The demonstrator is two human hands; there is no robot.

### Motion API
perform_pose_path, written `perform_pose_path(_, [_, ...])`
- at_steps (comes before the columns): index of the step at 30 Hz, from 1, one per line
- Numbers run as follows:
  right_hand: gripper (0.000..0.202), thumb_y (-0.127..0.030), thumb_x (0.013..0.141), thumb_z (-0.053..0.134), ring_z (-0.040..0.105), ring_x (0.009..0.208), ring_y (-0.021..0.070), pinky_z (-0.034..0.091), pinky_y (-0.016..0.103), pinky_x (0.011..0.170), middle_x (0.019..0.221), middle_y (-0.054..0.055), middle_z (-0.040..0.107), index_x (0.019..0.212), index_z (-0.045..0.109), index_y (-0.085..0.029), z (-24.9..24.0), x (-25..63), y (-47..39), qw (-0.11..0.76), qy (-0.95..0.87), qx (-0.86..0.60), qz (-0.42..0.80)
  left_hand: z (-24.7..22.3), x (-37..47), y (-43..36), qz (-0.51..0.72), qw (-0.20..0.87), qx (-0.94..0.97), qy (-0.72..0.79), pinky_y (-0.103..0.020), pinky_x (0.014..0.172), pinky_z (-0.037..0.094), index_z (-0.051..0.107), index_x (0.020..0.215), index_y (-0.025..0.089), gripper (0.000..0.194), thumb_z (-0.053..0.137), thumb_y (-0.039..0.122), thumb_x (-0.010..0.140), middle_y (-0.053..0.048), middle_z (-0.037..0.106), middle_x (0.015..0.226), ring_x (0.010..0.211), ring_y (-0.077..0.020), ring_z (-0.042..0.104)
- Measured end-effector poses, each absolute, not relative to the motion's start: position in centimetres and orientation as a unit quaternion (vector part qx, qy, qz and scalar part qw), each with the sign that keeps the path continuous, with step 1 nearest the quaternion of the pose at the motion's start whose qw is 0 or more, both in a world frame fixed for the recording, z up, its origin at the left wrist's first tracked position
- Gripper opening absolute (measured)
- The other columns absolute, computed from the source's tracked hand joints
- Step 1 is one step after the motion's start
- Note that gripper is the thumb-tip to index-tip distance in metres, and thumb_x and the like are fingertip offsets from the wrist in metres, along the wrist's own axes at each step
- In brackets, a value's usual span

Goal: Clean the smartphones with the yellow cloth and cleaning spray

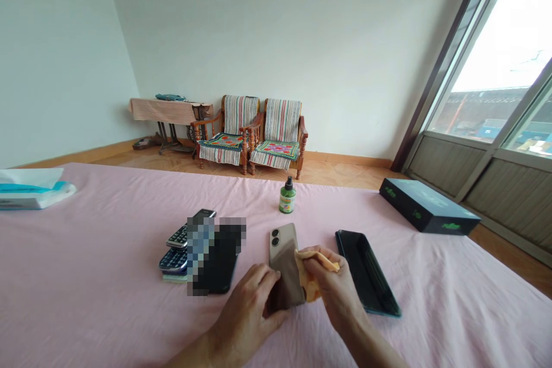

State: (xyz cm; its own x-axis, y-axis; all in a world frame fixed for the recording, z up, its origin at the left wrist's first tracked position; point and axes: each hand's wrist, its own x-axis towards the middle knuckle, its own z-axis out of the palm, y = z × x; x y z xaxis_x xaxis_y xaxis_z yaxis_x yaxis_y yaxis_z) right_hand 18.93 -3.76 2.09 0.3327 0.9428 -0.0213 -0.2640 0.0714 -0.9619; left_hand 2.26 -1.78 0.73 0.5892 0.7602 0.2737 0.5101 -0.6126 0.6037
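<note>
A gold-brown phone (285, 267) lies back side up on the pink cloth (129, 322), its two camera rings at the upper left. My left hand (248, 310) grips the phone's lower left edge between thumb and fingers. Pinched in my right hand (330, 282) is a yellow-orange cloth (313, 287), which touches the phone's right edge. To the right lies a black tablet-like device (370, 273). Left of my left hand are a dark phone (222, 259), partly blurred out, and stacked keypad phones (175, 259).
A green spray bottle (287, 196) stands beyond the phone. A black box (426, 207) sits at the right, and a tissue pack (34, 195) at the far left. Two wooden chairs (276, 149) and a covered side table (164, 110) stand by the wall.
</note>
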Motion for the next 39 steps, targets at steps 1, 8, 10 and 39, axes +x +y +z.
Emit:
perform_pose_path(1, [0.015, -0.028, 0.064, 0.069, 0.045, 0.053, 0.0086, 0.034, 0.019, 0.051, 0.059, -0.001, 0.058, 0.068, 0.068, -0.014, 2.1, 18.8, -3.8, 0.649, -0.342, -0.49, 0.471, 0.6, 2.3, -1.9, 0.263, 0.229, 0.863, 0.365, -0.038, 0.087, 0.049, 0.059, 0.104, 0.019, 0.04, 0.065, 0.002, 0.068, -0.005, 0.06, 0.1, 0.097, -0.0236, 0.057])
perform_pose_path(8, [0.015, -0.029, 0.066, 0.069, 0.044, 0.051, 0.0084, 0.033, 0.019, 0.049, 0.055, -0.002, 0.055, 0.066, 0.067, -0.015, 1.6, 18.5, -3.5, 0.646, -0.372, -0.476, 0.466, 0.0, 2.4, -2.5, 0.264, 0.138, 0.891, 0.341, -0.041, 0.085, 0.051, 0.054, 0.113, 0.018, 0.048, 0.055, -0.003, 0.07, -0.006, 0.061, 0.1, 0.094, -0.0243, 0.059])
perform_pose_path(10, [0.015, -0.03, 0.068, 0.067, 0.046, 0.054, 0.0095, 0.035, 0.019, 0.051, 0.058, -0.001, 0.057, 0.068, 0.068, -0.015, 1.1, 18.7, -3.3, 0.644, -0.387, -0.49, 0.442, -0.1, 2.4, -2.6, 0.259, 0.124, 0.898, 0.334, -0.041, 0.083, 0.052, 0.054, 0.11, 0.019, 0.045, 0.054, -0.003, 0.07, -0.005, 0.061, 0.097, 0.092, -0.0244, 0.059])
perform_pose_path(39, [0.041, -0.042, 0.057, 0.075, 0.049, 0.044, 0.0115, 0.028, 0.019, 0.035, 0.053, 0.0, 0.059, 0.084, 0.07, -0.012, 2.7, 33.4, -7.1, 0.709, -0.224, -0.65, 0.158, 1.3, 3.2, -0.4, 0.318, 0.671, 0.525, 0.416, -0.015, 0.037, 0.026, 0.051, 0.076, 0.016, 0.035, 0.069, 0.045, 0.069, 0.004, 0.055, 0.062, 0.046, -0.0079, 0.054])
